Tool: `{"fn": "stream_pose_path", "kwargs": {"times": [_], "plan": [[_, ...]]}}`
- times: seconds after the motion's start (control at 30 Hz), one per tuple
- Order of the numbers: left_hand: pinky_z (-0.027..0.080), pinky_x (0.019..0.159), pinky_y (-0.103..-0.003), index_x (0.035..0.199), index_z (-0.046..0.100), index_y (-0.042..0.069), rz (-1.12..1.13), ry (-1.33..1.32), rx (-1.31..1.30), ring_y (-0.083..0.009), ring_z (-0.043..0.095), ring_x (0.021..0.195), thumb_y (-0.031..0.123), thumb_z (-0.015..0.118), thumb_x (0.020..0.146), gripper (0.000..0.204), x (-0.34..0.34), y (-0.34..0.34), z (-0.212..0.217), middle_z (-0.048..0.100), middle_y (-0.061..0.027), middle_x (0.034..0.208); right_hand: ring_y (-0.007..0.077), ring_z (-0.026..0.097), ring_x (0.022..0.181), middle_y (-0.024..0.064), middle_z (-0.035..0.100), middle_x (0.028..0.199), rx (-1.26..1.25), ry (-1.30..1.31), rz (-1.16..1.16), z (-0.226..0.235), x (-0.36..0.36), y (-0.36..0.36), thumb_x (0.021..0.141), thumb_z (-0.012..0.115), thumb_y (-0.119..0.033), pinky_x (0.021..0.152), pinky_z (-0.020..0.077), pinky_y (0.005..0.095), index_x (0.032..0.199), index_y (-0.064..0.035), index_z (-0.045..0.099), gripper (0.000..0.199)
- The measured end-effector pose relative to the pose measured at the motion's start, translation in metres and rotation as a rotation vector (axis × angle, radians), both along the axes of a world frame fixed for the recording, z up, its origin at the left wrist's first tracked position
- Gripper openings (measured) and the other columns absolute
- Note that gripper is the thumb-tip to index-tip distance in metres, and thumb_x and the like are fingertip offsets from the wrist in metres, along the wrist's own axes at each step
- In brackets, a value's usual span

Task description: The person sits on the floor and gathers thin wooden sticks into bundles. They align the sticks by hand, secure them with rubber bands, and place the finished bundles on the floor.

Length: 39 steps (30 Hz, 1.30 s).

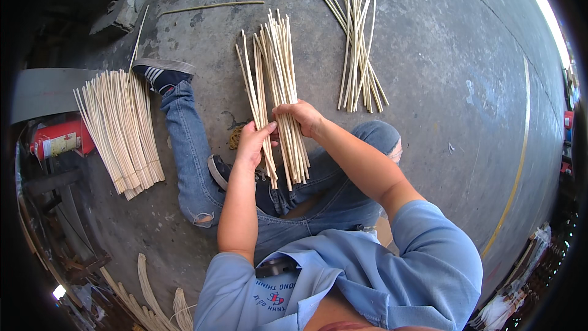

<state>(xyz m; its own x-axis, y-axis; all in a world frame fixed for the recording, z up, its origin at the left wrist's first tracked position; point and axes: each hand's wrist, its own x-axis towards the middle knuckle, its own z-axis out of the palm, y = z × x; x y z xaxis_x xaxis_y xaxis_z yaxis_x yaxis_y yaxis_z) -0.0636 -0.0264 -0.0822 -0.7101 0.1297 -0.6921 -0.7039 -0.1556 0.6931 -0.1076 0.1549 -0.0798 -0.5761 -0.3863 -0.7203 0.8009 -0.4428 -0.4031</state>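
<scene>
My right hand (301, 116) is closed round a thick bundle of pale rattan sticks (280, 61) held over my crossed legs. A few thinner-bunched sticks (256, 86) are gripped in my left hand (254, 142), its thumb lying across them. The two hands are close together, and both bunches point away from me with their far ends spread. To the right, a loose, crossed pile of similar sticks (356, 55) lies on the floor. At the left, beside my shoe, rests a large fanned bundle of sticks (122, 129), banded near its near end.
One single stick (211, 7) lies on the concrete floor (441, 86) at the far side. Yellowish ties (235, 138) lie by my shoe. A red cylinder (61, 140) and metal framing stand at the left. Curved canes (150, 294) lie at the lower left.
</scene>
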Motion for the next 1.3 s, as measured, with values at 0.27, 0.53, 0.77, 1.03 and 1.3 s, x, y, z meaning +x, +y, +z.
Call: {"fn": "stream_pose_path", "kwargs": {"times": [0.27,0.53,0.77,1.03,1.3], "plan": [[0.062,0.069,-0.035,0.114,0.063,0.0,0.059,-0.045,0.165,-0.0201,0.07,0.083,0.018,0.063,0.102,0.022,-0.007,-0.007,0.001,0.069,-0.0101,0.103,0.0251,0.068,0.079,0.0155,0.067,0.096,0.077,0.064,-0.015,-0.007,-0.002,0.003,0.087,0.069,-0.006,0.07,0.0626,0.0448,0.112,0.0014,0.06,0.028],[0.06,0.075,-0.032,0.115,0.066,0.003,-0.041,0.005,0.084,-0.0155,0.07,0.086,0.016,0.064,0.101,0.019,0.004,-0.009,-0.008,0.072,-0.005,0.1,0.0346,0.07,0.092,0.0185,0.065,0.103,-0.045,-0.008,0.017,0.004,0.0,0.001,0.087,0.068,-0.006,0.072,0.0648,0.0555,0.122,0.0031,0.054,0.039],[0.06,0.079,-0.033,0.116,0.065,0.001,-0.086,-0.066,0.025,-0.0154,0.07,0.09,0.021,0.06,0.104,0.023,0.003,0.003,-0.007,0.071,-0.0058,0.103,0.0314,0.071,0.094,0.0189,0.066,0.108,0.033,0.039,-0.002,-0.007,-0.001,0.003,0.086,0.071,-0.009,0.082,0.063,0.0491,0.126,0.0022,0.055,0.044],[0.061,0.075,-0.034,0.115,0.064,0.001,-0.015,0.077,0.042,-0.0158,0.07,0.091,0.014,0.063,0.102,0.019,0.004,0.001,-0.012,0.071,-0.0066,0.104,0.0323,0.071,0.095,0.0207,0.067,0.11,0.03,0.046,-0.012,-0.004,-0.001,0.001,0.087,0.07,-0.007,0.083,0.0632,0.05,0.127,0.0031,0.054,0.044],[0.062,0.072,-0.036,0.111,0.064,0.001,0.054,-0.019,0.163,-0.0173,0.07,0.084,0.022,0.058,0.105,0.023,0.002,-0.01,-0.001,0.069,-0.0065,0.096,0.0339,0.074,0.083,0.021,0.069,0.105,-0.037,0.002,-0.019,0.008,-0.002,0.002,0.089,0.067,-0.004,0.076,0.0647,0.0527,0.124,0.0038,0.054,0.038]]}}
